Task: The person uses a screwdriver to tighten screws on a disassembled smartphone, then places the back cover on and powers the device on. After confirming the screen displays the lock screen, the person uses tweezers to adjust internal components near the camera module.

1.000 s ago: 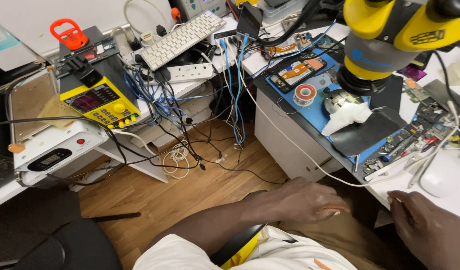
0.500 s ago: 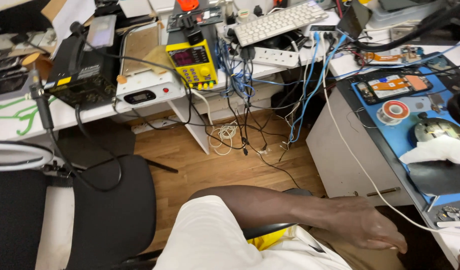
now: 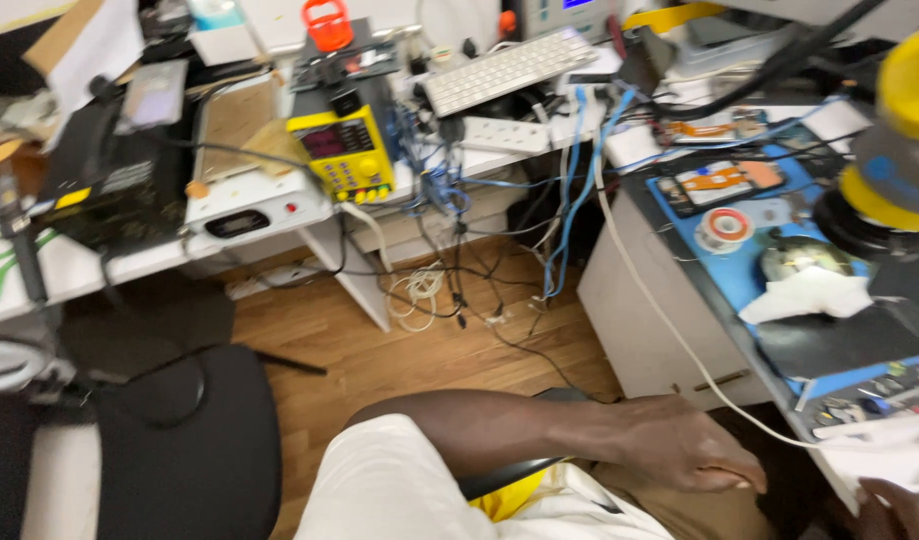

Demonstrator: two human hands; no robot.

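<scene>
My left hand (image 3: pixel 685 445) lies flat on my thigh with the arm crossed over my lap, fingers loosely extended and holding nothing. Only part of my right hand (image 3: pixel 895 508) shows at the bottom right corner, beside the edge of the bench; its fingers are cut off by the frame. Nearest to the hands is a blue work mat (image 3: pixel 740 285) carrying a solder reel (image 3: pixel 725 228), a crumpled white tissue (image 3: pixel 808 293) and an opened phone (image 3: pixel 725 180). A yellow and grey microscope head (image 3: pixel 895 130) hangs over the mat.
A white cable (image 3: pixel 660 310) drapes down the white cabinet (image 3: pixel 650 330). Tangled wires (image 3: pixel 450 290) hang under the back desk, which bears a yellow power supply (image 3: pixel 345 152) and a keyboard (image 3: pixel 510 68). A black chair (image 3: pixel 185 440) stands at the left on the wooden floor.
The view swung left and has come partly back to the right. My left hand stays on my thigh. My right hand went out of view and now shows again at the corner.
</scene>
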